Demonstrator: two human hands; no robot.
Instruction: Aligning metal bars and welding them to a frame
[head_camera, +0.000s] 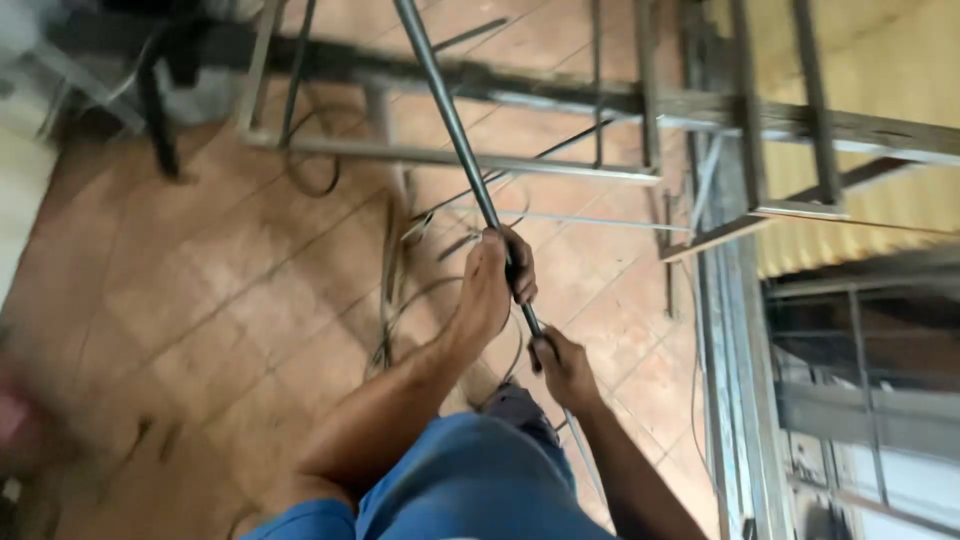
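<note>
A long grey metal rod (455, 130) runs from the top centre of the view down toward my body. My left hand (492, 280) is wrapped around it near the middle. Just below, my right hand (562, 365) grips the same rod lower down. The rod's lower end passes behind my right hand toward my leg in blue shorts (470, 480). The picture is motion-blurred.
A frame of welded metal bars (450, 157) lies across the reddish tiled floor (200, 300) ahead. Thin rods and dark cables (395, 280) lie on the floor by my hands. More metal framework (735, 300) stands at the right, beside a yellow corrugated sheet (880, 80).
</note>
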